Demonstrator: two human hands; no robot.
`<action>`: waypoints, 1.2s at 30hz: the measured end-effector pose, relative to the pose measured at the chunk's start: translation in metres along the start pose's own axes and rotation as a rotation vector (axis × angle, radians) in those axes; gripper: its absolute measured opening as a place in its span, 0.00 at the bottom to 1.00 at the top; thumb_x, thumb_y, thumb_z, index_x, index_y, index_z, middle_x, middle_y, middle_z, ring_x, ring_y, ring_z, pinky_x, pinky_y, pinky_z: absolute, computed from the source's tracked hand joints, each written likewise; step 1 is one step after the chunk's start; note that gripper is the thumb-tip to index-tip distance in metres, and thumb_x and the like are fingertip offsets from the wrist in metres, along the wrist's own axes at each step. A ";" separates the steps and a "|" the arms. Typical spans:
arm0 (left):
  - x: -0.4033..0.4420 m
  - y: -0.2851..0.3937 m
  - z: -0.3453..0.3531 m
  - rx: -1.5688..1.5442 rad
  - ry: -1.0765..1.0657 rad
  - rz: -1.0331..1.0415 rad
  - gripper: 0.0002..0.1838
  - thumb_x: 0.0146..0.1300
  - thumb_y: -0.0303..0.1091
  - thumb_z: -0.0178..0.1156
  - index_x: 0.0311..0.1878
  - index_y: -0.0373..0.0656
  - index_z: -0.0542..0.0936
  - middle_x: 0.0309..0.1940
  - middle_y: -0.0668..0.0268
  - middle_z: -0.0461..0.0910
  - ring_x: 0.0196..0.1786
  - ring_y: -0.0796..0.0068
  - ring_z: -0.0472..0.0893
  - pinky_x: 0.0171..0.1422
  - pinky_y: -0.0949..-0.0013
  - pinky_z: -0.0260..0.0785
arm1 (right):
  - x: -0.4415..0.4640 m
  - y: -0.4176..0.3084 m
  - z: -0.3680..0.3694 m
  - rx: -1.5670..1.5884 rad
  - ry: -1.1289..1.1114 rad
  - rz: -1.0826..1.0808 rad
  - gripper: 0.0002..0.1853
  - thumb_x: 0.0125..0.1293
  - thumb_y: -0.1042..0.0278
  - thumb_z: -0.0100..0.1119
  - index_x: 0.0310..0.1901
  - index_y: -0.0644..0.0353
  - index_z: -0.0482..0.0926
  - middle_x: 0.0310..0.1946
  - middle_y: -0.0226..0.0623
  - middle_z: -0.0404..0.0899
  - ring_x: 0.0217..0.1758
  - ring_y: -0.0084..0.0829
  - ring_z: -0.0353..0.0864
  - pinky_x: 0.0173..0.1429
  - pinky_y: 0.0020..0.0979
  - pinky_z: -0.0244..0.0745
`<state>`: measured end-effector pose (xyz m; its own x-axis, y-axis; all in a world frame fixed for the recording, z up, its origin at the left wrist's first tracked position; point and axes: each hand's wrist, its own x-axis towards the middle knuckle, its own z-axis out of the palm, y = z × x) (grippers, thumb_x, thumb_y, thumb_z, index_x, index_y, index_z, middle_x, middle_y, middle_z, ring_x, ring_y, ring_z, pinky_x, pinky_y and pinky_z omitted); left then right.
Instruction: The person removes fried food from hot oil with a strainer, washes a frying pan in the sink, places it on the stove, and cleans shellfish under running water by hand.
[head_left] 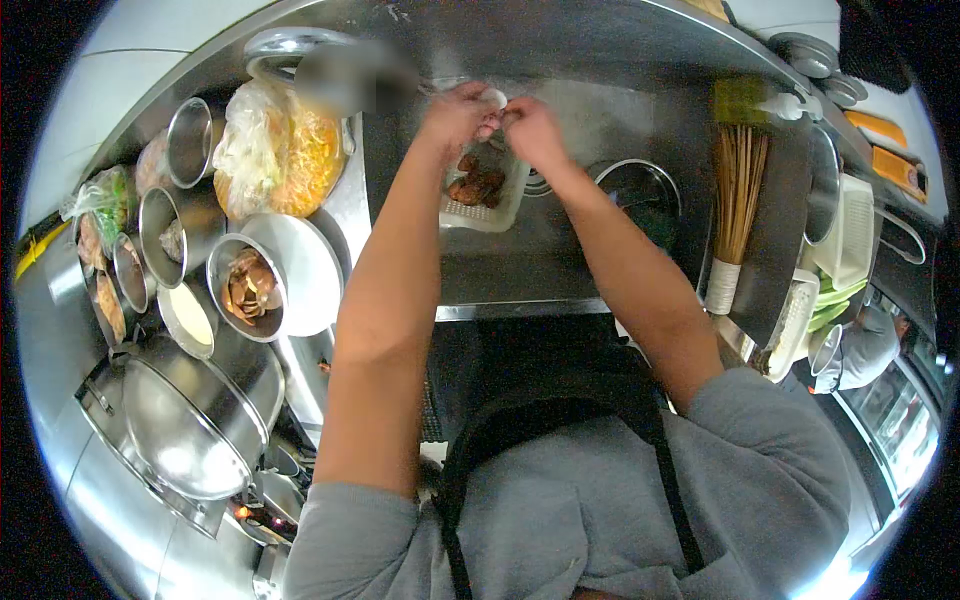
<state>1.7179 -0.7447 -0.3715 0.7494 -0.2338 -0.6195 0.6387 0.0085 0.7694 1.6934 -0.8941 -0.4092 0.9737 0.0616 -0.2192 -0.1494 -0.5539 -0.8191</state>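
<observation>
Both hands are raised close together over the steel sink [560, 265]. My left hand [463, 113] is closed, its fingers curled around a small white rounded piece [494, 98] whose kind I cannot make out. Beside it, my right hand [533, 130] has its fingers pinched together at the edge of that piece; what they grip is hidden. Just below the hands sits a white plastic basket [512, 212], with dark brown wet-looking chunks [476, 187] inside. To the right of the basket, a round metal-rimmed bowl [645, 165] stands in the sink.
At left, a steel bowl with brown pieces [250, 285], a white plate [312, 275] and a plastic bag of yellow food [290, 150] crowd the counter. A large wok [185, 435] stands nearer. Wooden skewers [738, 195] lie at right; another person [865, 350] is beyond.
</observation>
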 end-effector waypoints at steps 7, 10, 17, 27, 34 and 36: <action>-0.018 0.037 0.007 0.206 0.166 0.170 0.17 0.60 0.29 0.60 0.51 0.36 0.76 0.34 0.62 0.82 0.29 0.75 0.80 0.31 0.74 0.72 | -0.039 -0.030 0.051 -0.778 -0.447 -0.286 0.13 0.61 0.68 0.49 0.40 0.67 0.79 0.36 0.50 0.83 0.40 0.43 0.85 0.43 0.42 0.81; -0.024 0.039 0.009 -0.109 0.111 0.177 0.13 0.59 0.29 0.59 0.47 0.35 0.78 0.33 0.61 0.82 0.28 0.75 0.79 0.31 0.73 0.70 | -0.017 -0.021 0.057 -0.730 -0.524 -0.171 0.12 0.62 0.65 0.52 0.40 0.64 0.78 0.36 0.46 0.83 0.39 0.39 0.85 0.40 0.40 0.79; -0.036 0.009 -0.015 0.319 0.471 0.172 0.13 0.61 0.30 0.56 0.48 0.37 0.77 0.34 0.62 0.82 0.32 0.75 0.79 0.35 0.72 0.69 | -0.010 -0.017 -0.013 0.634 -0.652 0.561 0.09 0.64 0.60 0.59 0.38 0.57 0.76 0.30 0.25 0.77 0.21 0.15 0.62 0.24 0.21 0.54; -0.073 -0.033 0.030 -0.435 0.117 0.026 0.12 0.58 0.29 0.66 0.44 0.39 0.77 0.31 0.66 0.80 0.32 0.78 0.78 0.36 0.75 0.69 | -0.030 -0.020 -0.068 0.428 -0.691 0.094 0.07 0.63 0.69 0.60 0.41 0.61 0.78 0.33 0.27 0.79 0.30 0.16 0.70 0.33 0.21 0.65; -0.075 -0.029 0.035 -0.292 0.118 0.039 0.13 0.56 0.29 0.69 0.41 0.38 0.78 0.31 0.65 0.80 0.31 0.78 0.78 0.33 0.76 0.69 | -0.025 -0.019 -0.074 0.176 -0.724 -0.063 0.11 0.62 0.70 0.61 0.45 0.62 0.78 0.34 0.25 0.79 0.37 0.18 0.74 0.42 0.23 0.70; -0.073 -0.029 0.033 -0.233 0.106 0.038 0.12 0.56 0.30 0.69 0.41 0.38 0.78 0.31 0.65 0.80 0.31 0.78 0.78 0.32 0.76 0.69 | -0.027 -0.021 -0.074 0.211 -0.740 -0.048 0.12 0.61 0.70 0.61 0.45 0.62 0.78 0.33 0.25 0.79 0.37 0.17 0.74 0.41 0.23 0.69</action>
<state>1.6382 -0.7603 -0.3435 0.7800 -0.1258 -0.6130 0.6234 0.2424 0.7434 1.6832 -0.9455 -0.3468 0.6222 0.6624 -0.4173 -0.2119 -0.3706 -0.9043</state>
